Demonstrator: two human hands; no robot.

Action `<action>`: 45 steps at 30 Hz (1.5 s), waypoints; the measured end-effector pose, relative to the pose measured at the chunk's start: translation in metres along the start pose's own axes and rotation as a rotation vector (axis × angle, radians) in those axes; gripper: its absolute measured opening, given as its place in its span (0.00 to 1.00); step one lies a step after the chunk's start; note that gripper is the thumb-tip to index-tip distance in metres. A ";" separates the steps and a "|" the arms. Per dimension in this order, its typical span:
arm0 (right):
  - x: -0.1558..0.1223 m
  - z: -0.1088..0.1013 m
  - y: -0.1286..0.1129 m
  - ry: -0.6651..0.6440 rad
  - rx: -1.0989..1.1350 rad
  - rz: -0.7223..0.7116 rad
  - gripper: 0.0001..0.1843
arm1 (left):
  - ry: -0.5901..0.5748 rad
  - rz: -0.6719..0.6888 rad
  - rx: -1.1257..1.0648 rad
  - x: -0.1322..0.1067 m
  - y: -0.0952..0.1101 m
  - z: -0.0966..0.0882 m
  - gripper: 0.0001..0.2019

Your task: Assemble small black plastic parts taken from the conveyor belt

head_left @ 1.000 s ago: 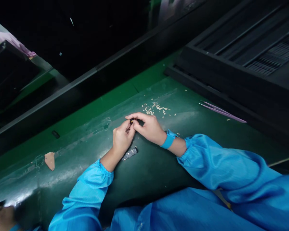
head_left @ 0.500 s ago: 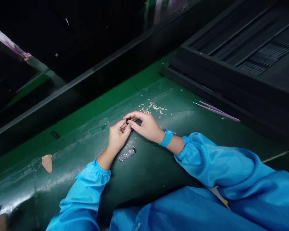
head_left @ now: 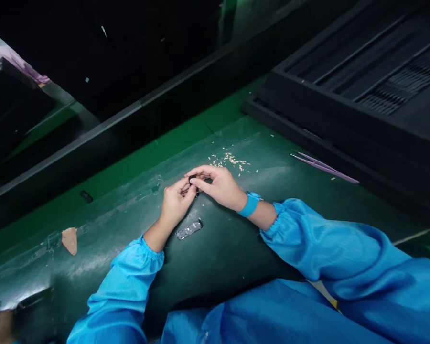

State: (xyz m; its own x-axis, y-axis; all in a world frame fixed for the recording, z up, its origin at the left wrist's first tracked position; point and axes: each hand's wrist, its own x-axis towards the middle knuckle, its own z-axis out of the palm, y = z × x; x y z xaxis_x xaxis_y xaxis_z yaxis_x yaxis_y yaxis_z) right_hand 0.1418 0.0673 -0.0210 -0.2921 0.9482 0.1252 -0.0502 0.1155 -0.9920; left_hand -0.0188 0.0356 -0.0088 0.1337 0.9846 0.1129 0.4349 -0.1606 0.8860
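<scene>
My left hand (head_left: 175,203) and my right hand (head_left: 218,185) meet over the dark green mat (head_left: 218,253). Both pinch a small black part (head_left: 192,180) between their fingertips. My right wrist wears a blue band (head_left: 250,204). Just below my left hand a small grey flat component (head_left: 189,230) lies on the mat. Both arms are in blue sleeves.
A scatter of tiny pale bits (head_left: 231,161) lies beyond my hands. Purple tweezers (head_left: 322,166) rest to the right, beside a stack of black trays (head_left: 361,91). A tan scrap (head_left: 70,240) sits at the left, and a small black piece (head_left: 86,196) lies farther back.
My hands stay together on the small black part, with the fingers shifting slightly. The view has swayed a little; the grey component is now fully uncovered below my left hand.
</scene>
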 end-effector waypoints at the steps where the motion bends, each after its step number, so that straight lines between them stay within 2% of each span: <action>1: 0.000 0.000 0.000 -0.001 0.007 0.005 0.10 | -0.006 0.005 0.009 0.000 0.000 0.000 0.11; 8: 0.002 -0.003 -0.001 -0.038 0.027 0.009 0.07 | -0.042 0.014 0.068 -0.001 -0.005 0.000 0.10; 13: 0.002 -0.002 0.001 -0.058 -0.058 -0.024 0.10 | -0.045 0.013 0.043 -0.003 -0.004 0.002 0.08; 15: 0.000 -0.001 -0.001 -0.013 -0.105 -0.064 0.11 | 0.013 -0.025 -0.083 -0.001 -0.004 0.003 0.10; 18: -0.004 0.000 -0.006 0.095 -0.293 -0.255 0.10 | 0.183 -0.089 -0.280 0.004 -0.006 0.000 0.14; 20: -0.008 0.000 -0.010 0.087 -0.471 -0.395 0.08 | 0.248 -0.106 -0.321 0.008 -0.006 -0.003 0.16; 22: -0.011 0.000 -0.012 0.021 -0.613 -0.466 0.05 | 0.256 -0.107 -0.321 0.009 -0.007 -0.004 0.16; 24: -0.014 0.000 -0.011 -0.032 -0.692 -0.488 0.02 | 0.243 -0.107 -0.293 0.007 -0.006 -0.003 0.14; 26: -0.015 0.000 -0.009 -0.048 -0.722 -0.493 0.05 | 0.227 -0.112 -0.250 0.004 -0.005 -0.002 0.13; 30: -0.019 -0.002 -0.013 -0.032 -0.692 -0.478 0.07 | 0.273 -0.088 -0.307 0.005 -0.005 -0.006 0.19; 32: -0.023 -0.003 -0.021 -0.114 -0.653 -0.498 0.05 | 0.363 -0.100 -0.393 0.010 -0.008 -0.013 0.23; 35: -0.034 -0.003 -0.035 -0.431 -0.641 -0.597 0.05 | 0.467 -0.166 -0.427 0.020 -0.018 -0.021 0.26; 37: -0.042 -0.001 -0.040 -0.628 -0.706 -0.653 0.05 | 0.462 -0.174 -0.405 0.024 -0.024 -0.022 0.26; 39: -0.049 0.003 -0.040 -0.746 -0.782 -0.664 0.03 | 0.428 -0.154 -0.352 0.023 -0.029 -0.017 0.23; 42: -0.054 0.008 -0.034 -0.805 -0.812 -0.597 0.03 | 0.378 -0.087 -0.135 0.020 -0.030 -0.017 0.18; 44: -0.054 0.010 -0.029 -0.797 -0.791 -0.540 0.04 | 0.306 0.007 0.174 0.021 -0.028 -0.032 0.19; 45: -0.054 0.011 -0.028 -0.792 -0.770 -0.509 0.05 | 0.270 0.046 0.374 0.022 -0.027 -0.046 0.19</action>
State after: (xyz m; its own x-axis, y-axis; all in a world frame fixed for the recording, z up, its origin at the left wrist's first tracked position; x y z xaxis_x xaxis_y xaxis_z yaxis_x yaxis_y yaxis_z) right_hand 0.1485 0.0101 0.0002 -0.9200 0.3315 0.2093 0.1731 0.8224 -0.5419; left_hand -0.0688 0.0653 -0.0094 -0.0545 0.9507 0.3052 0.7319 -0.1699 0.6599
